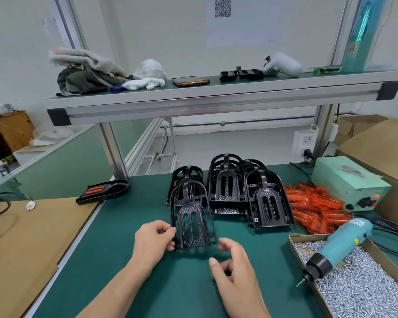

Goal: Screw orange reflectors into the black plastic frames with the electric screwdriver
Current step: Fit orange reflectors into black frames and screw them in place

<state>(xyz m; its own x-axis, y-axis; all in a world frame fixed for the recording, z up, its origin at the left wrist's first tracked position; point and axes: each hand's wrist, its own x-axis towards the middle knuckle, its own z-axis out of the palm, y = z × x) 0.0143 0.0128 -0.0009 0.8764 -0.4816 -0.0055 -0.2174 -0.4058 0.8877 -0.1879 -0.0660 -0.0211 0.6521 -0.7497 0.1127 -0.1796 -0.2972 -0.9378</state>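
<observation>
1. My left hand (pixel 154 237) grips a black plastic frame (pixel 193 222) with an arched top and a slotted, patterned centre plate. My thumb and fingers are curled round its left edge.
2. The frame stands tilted, arch away from me. Its lower edge is at the green table mat (pixel 124 271), but I cannot tell whether it touches.
3. My right hand (pixel 236 267) holds nothing. Its fingers are loosely curled and apart, with the fingertips just beside the frame's lower right corner. That hand is blurred, so I cannot tell whether they touch the plastic.
4. Past my left grip, further from me, sits a stack of black frames (pixel 230 187), crowded together and leaning on one another.
5. Beyond my right hand and to its right, a pile of translucent orange reflectors (pixel 315 207) lies on the mat, just beside the stack.
6. Right of my right hand, a teal electric screwdriver (pixel 340 245) with a black nose lies tilted across a shallow cardboard tray (pixel 292 243). Its bit points toward me, past the tray's left wall.
7. The tray is filled with small silver screws (pixel 365 290).
8. Beyond the screwdriver stands a pale green power box (pixel 347 182) with a red light showing.
9. Well to the left of my left hand, a black frame fitted with two orange strips (pixel 102 191) lies flat at the mat's edge, near a brown cardboard sheet (pixel 32 237).
</observation>
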